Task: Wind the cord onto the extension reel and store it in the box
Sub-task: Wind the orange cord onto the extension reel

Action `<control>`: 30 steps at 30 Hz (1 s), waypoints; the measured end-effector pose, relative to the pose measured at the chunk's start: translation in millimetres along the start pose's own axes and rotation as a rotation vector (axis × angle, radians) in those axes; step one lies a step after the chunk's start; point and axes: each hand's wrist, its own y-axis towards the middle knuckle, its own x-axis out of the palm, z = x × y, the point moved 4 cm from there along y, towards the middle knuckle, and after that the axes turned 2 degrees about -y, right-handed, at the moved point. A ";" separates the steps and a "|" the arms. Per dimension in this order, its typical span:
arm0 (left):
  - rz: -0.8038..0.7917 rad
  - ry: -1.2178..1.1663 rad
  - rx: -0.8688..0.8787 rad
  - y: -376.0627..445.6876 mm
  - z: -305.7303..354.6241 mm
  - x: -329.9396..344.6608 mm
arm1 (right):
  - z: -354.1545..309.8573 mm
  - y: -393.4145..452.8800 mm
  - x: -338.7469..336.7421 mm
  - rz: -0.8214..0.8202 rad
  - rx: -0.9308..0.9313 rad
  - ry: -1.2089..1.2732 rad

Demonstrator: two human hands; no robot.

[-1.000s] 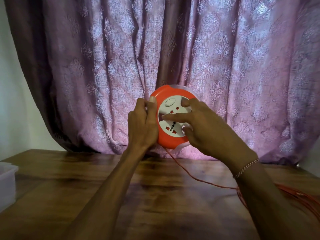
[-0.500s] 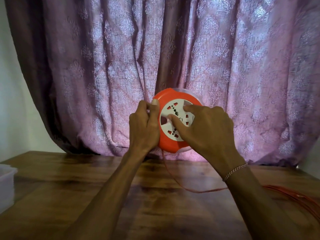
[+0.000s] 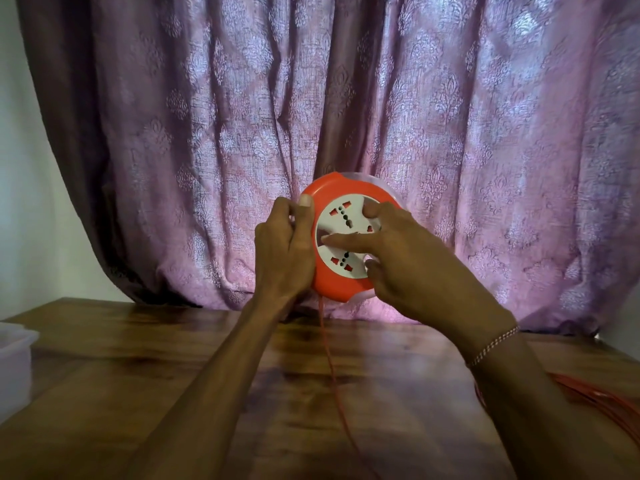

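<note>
I hold a round orange extension reel (image 3: pixel 332 282) upright above the wooden table (image 3: pixel 138 375), its white socket face (image 3: pixel 341 223) turned toward me. My left hand (image 3: pixel 282 251) grips the reel's left rim, thumb on the front edge. My right hand (image 3: pixel 408 261) has its fingers curled onto the white socket disc, index finger pressed across its middle. A thin orange cord (image 3: pixel 332 372) drops from the reel's bottom to the table. Loose loops of the same cord (image 3: pixel 602 403) lie at the right.
A translucent plastic box (image 3: pixel 14 362) stands at the table's left edge. A purple patterned curtain (image 3: pixel 450 133) hangs close behind the reel, its hem touching the table's far side. A white wall shows at the left.
The white socket disc has turned under my right hand's fingers. The cord under the reel now hangs straighter and nearer to me. The reel has stayed in about the same place.
</note>
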 end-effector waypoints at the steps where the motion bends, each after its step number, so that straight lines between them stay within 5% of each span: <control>1: -0.002 0.006 0.001 -0.2 -1.1 0.0 | -0.9 0.1 -0.6 0.015 -0.004 -0.009; 8: -0.005 0.029 0.019 -0.3 -2.5 0.9 | 0.8 -3.1 -3.4 0.170 0.046 -0.110; 18: -0.003 0.059 0.029 0.1 -0.5 0.2 | 4.5 -5.7 -0.2 0.503 0.325 0.082; 24: 0.008 0.006 0.024 0.1 3.1 -1.8 | 4.5 -4.7 -14.0 0.462 0.179 0.002; 30: 0.022 0.018 0.018 0.9 2.3 -3.6 | 9.4 -4.5 -4.1 0.112 -0.018 0.041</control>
